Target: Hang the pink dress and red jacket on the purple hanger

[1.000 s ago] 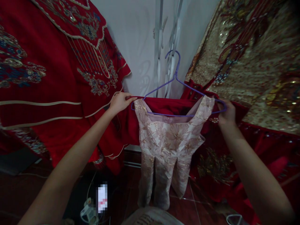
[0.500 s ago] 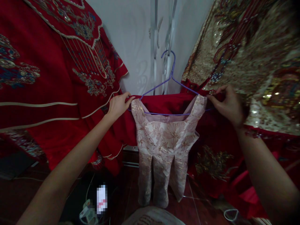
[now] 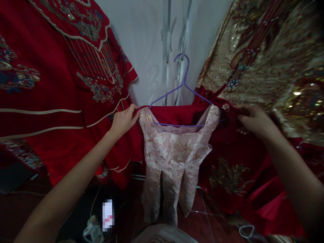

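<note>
A purple wire hanger (image 3: 182, 88) carries a pale pink brocade dress (image 3: 172, 158) and a red cloth (image 3: 177, 114) draped behind it. My left hand (image 3: 124, 119) is closed on the left end of the red cloth, beside the dress's left shoulder strap. My right hand (image 3: 254, 119) is closed on red fabric just right of the dress's right strap, at the hanger's right end. The dress hangs straight down between my arms, its hem close to the floor.
A red embroidered robe (image 3: 50, 87) fills the left side; a gold sequinned garment (image 3: 273, 60) fills the right. Behind the hanger is a white wall with silver trim (image 3: 167, 50). On the dark red floor lie cables and a small white device (image 3: 92, 231).
My right hand has shifted from the hanger's right end onto the red fabric beside it, a little lower and further right. The hanger and dress have drifted slightly left. The left hand keeps its grip.
</note>
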The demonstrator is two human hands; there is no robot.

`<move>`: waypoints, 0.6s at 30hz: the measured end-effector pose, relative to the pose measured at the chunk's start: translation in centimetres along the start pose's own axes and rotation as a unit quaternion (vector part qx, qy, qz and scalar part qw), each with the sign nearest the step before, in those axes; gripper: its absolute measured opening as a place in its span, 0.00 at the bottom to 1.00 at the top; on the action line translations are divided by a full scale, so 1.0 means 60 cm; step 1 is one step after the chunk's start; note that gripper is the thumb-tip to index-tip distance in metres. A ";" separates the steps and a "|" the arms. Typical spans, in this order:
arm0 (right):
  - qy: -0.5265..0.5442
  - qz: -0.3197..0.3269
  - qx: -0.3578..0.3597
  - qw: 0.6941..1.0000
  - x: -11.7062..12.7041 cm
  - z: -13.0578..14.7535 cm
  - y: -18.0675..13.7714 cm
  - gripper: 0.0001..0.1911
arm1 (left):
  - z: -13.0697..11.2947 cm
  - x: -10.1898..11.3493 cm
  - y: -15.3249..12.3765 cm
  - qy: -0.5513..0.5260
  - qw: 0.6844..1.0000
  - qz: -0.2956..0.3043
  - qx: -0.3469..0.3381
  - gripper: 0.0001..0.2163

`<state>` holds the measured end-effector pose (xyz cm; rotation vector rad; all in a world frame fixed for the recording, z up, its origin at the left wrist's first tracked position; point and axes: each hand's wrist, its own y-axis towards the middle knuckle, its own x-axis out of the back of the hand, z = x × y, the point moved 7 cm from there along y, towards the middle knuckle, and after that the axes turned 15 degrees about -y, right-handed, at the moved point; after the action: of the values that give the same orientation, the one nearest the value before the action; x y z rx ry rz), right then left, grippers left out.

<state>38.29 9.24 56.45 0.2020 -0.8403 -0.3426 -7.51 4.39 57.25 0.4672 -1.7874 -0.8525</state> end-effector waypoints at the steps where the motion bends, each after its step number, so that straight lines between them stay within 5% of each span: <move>1: 0.046 0.014 -0.009 0.999 -0.004 0.002 0.001 0.19 | 0.000 0.000 0.004 -0.005 1.000 0.008 0.012 0.14; 6: 0.062 -0.072 0.008 0.995 -0.014 0.037 0.003 0.08 | -0.011 0.003 0.043 -0.076 0.994 0.005 0.079 0.10; 9: 0.061 -0.121 0.056 0.989 -0.053 0.079 -0.022 0.12 | -0.060 -0.008 0.055 -0.156 0.983 -0.024 0.096 0.06; 11: 0.107 -0.110 0.133 0.979 -0.098 0.123 -0.060 0.11 | -0.114 -0.030 0.047 -0.232 0.969 -0.024 0.084 0.05; 14: 0.133 0.014 0.256 0.957 -0.180 0.188 -0.131 0.08 | -0.199 -0.078 0.017 -0.329 0.943 0.051 0.000 0.03; 18: 0.109 -0.013 0.235 0.966 -0.185 0.193 -0.162 0.12 | -0.195 -0.102 -0.019 -0.372 0.927 0.048 0.019 0.03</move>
<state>20.54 3.92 53.33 0.6812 -0.6910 -0.1360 5.47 3.89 54.73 0.0631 -2.4988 -1.0049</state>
